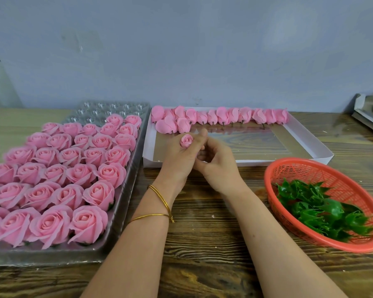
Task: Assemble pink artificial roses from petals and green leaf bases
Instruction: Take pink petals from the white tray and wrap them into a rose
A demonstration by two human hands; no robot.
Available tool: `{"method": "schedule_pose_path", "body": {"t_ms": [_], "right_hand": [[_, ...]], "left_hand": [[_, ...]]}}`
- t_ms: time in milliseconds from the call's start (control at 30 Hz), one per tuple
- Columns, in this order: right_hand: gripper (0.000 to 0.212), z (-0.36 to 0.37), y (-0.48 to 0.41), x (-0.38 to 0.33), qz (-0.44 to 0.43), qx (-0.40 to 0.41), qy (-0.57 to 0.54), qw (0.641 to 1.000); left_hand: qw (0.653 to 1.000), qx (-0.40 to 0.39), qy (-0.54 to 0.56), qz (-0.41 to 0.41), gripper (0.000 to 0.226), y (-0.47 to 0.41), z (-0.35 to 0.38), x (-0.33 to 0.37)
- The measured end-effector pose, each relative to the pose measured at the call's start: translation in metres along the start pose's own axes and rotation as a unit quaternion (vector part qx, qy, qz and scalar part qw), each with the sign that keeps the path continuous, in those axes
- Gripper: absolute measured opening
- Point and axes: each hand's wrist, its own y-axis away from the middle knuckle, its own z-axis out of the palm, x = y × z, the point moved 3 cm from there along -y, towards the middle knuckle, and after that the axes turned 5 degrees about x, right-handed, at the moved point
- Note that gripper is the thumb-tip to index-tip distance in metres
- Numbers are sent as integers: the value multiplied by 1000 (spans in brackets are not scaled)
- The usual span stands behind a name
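Head view: the left grip [179, 160] is curled round a small pink bud [186, 140], which sits upright above its fingers. The right grip [220, 166] is curled against the left from the side. Whether it pinches anything under the bud is hidden.

Loose petals [222, 116] lie in a box [310, 136] just beyond the grips. Finished roses [73, 173] fill a tray [125, 203] to the left. Green bases [317, 209] lie in a basket [310, 173] to the right, on the tabletop [202, 244].

Likely risks: squeezing too hard could crush or unroll the soft bud. Loosening the left grip while the right reaches for a petal or base could let the bud drop. A petal wrapped off-centre would give a lopsided rose.
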Motion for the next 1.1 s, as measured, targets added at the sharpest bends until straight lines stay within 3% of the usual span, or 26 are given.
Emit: {"method": "schedule_pose_path", "body": {"t_ms": [167,333,600,900,1100], "right_hand": [[34,-1,2,-2,-1,-19,0,1000],[31,-1,5,-4,12,-36,-9,999],[35,2,3,-5,15,-11,-7,1000],[40,2,3,-6,4,-17,5,1000],[39,1,7,-8,21,-40,-19,999]], "left_hand": [[1000,-3,-26,8,27,2,-2,2],[999,-3,-41,9,10,3,-2,5],[998,33,-45,26,43,0,-1,0],[998,-11,-34,50,29,0,-1,0],[999,-7,-30,43,6,1,-4,0]]}}
